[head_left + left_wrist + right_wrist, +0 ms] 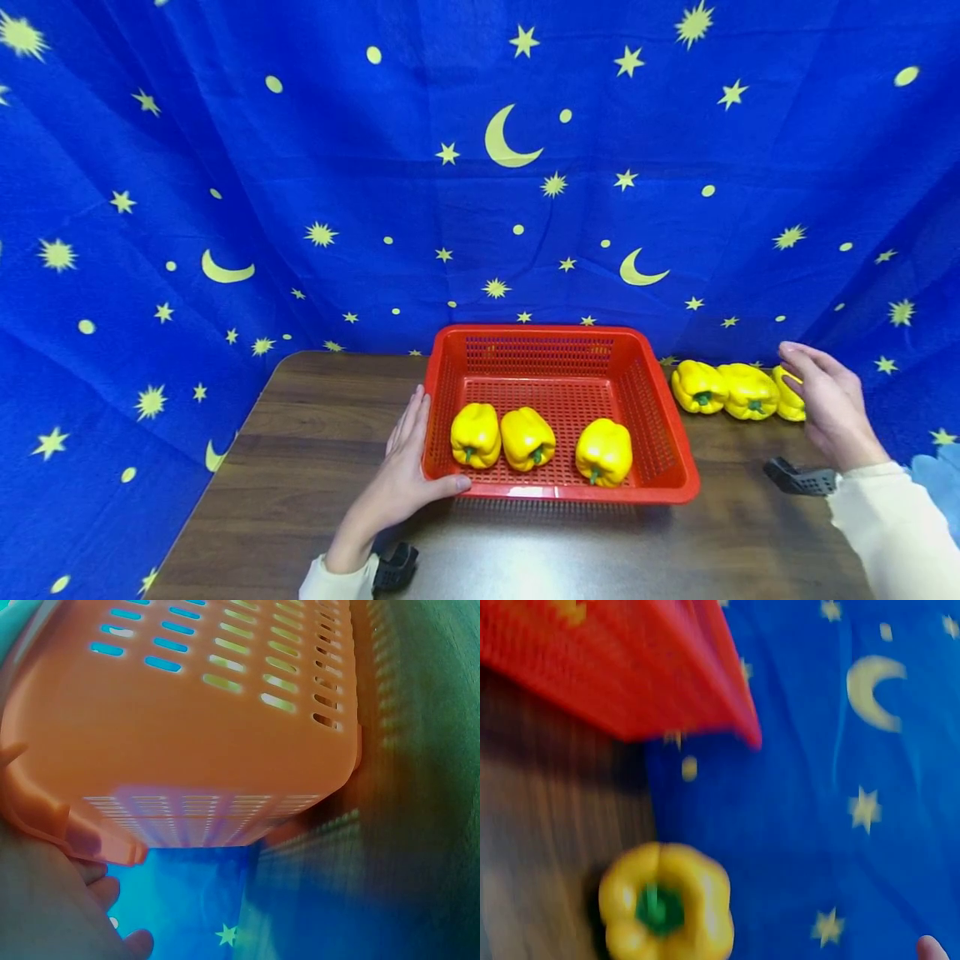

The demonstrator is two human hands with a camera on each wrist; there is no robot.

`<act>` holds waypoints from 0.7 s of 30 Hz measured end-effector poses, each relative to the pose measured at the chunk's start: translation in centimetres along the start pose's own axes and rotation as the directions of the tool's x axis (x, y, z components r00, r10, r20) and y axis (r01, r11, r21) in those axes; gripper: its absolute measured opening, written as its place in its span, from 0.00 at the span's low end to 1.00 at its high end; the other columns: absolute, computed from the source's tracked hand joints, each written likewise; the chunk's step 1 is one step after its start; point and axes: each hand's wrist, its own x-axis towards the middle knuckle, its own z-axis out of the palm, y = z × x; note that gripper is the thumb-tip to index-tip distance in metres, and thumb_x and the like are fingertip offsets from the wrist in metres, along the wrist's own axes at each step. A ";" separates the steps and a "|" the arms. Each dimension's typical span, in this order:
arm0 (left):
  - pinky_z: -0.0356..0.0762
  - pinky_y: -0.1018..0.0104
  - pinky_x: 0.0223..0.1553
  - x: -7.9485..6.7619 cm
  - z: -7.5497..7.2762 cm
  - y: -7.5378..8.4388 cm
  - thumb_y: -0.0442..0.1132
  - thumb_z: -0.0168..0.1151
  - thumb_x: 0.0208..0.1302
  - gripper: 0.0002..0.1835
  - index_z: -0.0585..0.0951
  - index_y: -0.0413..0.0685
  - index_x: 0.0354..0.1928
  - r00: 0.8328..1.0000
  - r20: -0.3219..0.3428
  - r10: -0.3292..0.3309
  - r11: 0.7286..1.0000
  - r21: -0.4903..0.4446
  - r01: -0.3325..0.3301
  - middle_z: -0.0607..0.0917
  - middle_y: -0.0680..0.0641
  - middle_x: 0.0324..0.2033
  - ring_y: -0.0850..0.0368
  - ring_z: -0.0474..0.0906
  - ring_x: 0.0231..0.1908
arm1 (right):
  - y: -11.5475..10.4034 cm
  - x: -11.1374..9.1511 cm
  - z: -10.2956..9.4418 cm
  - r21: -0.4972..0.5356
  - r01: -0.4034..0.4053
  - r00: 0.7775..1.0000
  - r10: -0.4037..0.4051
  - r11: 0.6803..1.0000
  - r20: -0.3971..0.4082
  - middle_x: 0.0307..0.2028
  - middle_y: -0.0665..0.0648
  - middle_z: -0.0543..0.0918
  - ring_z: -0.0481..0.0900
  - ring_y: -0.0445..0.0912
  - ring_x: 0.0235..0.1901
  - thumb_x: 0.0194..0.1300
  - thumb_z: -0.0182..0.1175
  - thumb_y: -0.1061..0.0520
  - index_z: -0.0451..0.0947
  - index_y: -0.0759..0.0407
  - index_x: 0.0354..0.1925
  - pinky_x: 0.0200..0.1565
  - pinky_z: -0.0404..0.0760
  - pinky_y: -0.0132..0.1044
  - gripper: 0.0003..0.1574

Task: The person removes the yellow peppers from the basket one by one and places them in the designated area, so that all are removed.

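A red plastic basket with slotted sides stands on the wooden table. In it lie three yellow bell peppers: a left one, a middle one and a right one. My left hand rests at the basket's front left corner, thumb on the front rim and fingers stretched along the left side. My right hand hovers by a row of bell peppers right of the basket, fingers slightly bent and holding nothing. It partly covers the rightmost bell pepper.
Two more bell peppers, one beside the basket and one touching it, lie near the table's back edge. A blue curtain with stars and moons hangs behind. Wooden tabletop extends left of the basket.
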 end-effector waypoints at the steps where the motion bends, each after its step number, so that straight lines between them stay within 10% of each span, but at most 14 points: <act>1: 0.35 0.28 0.70 0.0 0.0 0.0 0.69 0.72 0.49 0.68 0.41 0.52 0.81 1.000 -0.001 -0.002 1.000 0.000 0.002 0.36 0.47 0.80 0.42 0.34 0.78 | -0.1 -0.2 0.7 -0.012 0.016 1.000 -0.016 1.000 0.023 0.39 0.36 0.83 0.78 0.28 0.41 0.73 0.60 0.58 0.83 0.42 0.41 0.47 0.73 0.18 0.09; 11: 0.37 0.27 0.69 0.0 0.0 0.0 0.70 0.71 0.49 0.68 0.40 0.53 0.81 1.000 -0.002 -0.004 1.000 0.010 0.004 0.36 0.47 0.80 0.41 0.34 0.78 | -0.1 -2.2 7.1 -0.243 0.114 0.980 -0.068 0.963 0.189 0.45 0.35 0.80 0.78 0.29 0.44 0.74 0.60 0.52 0.78 0.40 0.48 0.47 0.74 0.19 0.07; 21: 0.36 0.27 0.69 0.0 0.0 -0.1 0.70 0.71 0.49 0.68 0.40 0.53 0.81 1.000 -0.004 0.004 1.000 0.001 -0.004 0.36 0.48 0.80 0.41 0.34 0.78 | 0.2 -3.6 13.7 -0.372 0.140 0.952 -0.022 0.918 0.305 0.45 0.37 0.81 0.80 0.33 0.45 0.76 0.57 0.48 0.70 0.65 0.63 0.47 0.80 0.27 0.27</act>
